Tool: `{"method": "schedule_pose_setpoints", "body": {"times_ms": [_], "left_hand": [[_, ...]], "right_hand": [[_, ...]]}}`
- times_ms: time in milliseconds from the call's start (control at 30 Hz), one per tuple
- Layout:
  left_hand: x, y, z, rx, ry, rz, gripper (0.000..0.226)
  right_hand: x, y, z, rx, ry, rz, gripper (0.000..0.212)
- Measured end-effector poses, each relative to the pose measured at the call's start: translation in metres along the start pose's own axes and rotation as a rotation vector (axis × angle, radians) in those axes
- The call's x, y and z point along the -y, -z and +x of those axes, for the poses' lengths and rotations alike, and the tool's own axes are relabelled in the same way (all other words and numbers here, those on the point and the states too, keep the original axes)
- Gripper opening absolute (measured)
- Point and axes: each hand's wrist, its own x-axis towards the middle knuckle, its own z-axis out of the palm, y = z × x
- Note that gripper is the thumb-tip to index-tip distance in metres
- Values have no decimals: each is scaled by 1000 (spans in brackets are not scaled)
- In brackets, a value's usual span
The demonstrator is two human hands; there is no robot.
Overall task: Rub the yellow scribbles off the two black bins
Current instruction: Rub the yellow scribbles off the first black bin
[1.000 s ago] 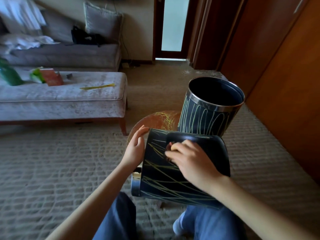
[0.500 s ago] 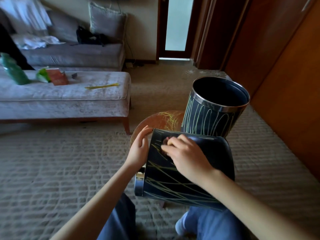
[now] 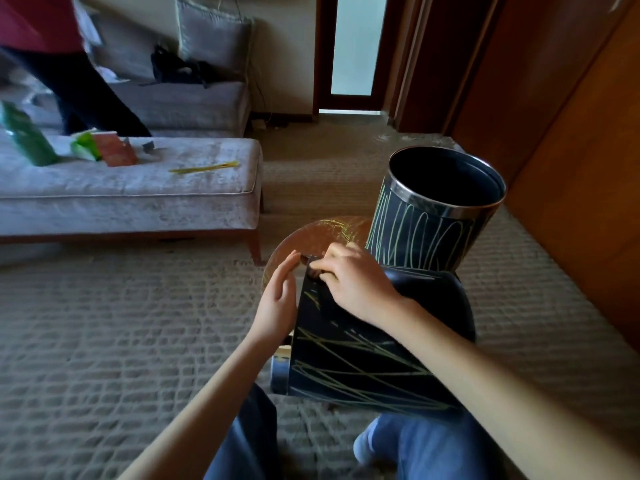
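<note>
A black bin lies on its side across my lap, with yellow scribbles over its near half and only faint traces near its far end. My left hand is pressed against that far end and holds the bin steady. My right hand lies on top at the far left corner, fingers closed on a small brownish thing that touches the bin's surface. Most of that thing is hidden under my fingers. A second black bin with a metal rim stands upright just behind, covered in yellow loops.
A round brown stool top with yellow marks sits behind my hands. A grey bench to the left carries a yellow pen and green and orange packets. A person stands at the upper left. Wooden cupboards line the right.
My right hand has slid from the middle of the lying bin up to its far left corner. The yellow lines there look fainter. A person has come into view at the upper left.
</note>
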Motion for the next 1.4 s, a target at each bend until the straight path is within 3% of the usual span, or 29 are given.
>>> {"method": "schedule_pose_setpoints", "body": {"times_ms": [100, 267, 400, 500, 567, 667, 833, 1000, 1100, 1233, 1300, 1400], "left_hand": [[4, 1, 9, 7, 35, -54, 43], [-5, 0, 12, -5, 78, -43, 41], [-10, 1, 22, 4, 201, -36, 56], [-19, -3, 34, 4, 230, 12, 31], [-23, -6, 40, -26, 279, 28, 27], [-17, -4, 41, -57, 354, -7, 32], [-7, -1, 26, -160, 322, -58, 37], [7, -2, 7, -234, 187, 35, 63], [6, -1, -1, -230, 161, 72, 52], [6, -3, -12, -225, 130, 129, 37], [7, -4, -15, -226, 122, 128, 30], [6, -5, -16, -183, 89, 122, 33]], "right_hand": [[14, -3, -34, -86, 191, 22, 25], [9, 0, -64, -50, 341, -34, 22], [-26, 40, -90, -246, 50, 114, 22], [-56, 70, -118, -355, -153, 108, 24], [-71, 79, -133, -388, -252, 114, 26], [-84, 76, -141, -421, -338, 170, 26], [-83, 74, -132, -394, -362, 228, 16], [-82, 81, -119, -261, -331, 318, 19], [-88, 84, -115, -223, -269, 92, 19], [-92, 76, -113, -405, 18, -419, 19], [-87, 54, -122, -418, 147, -471, 17], [-81, 22, -147, -440, 147, -354, 22]]}}
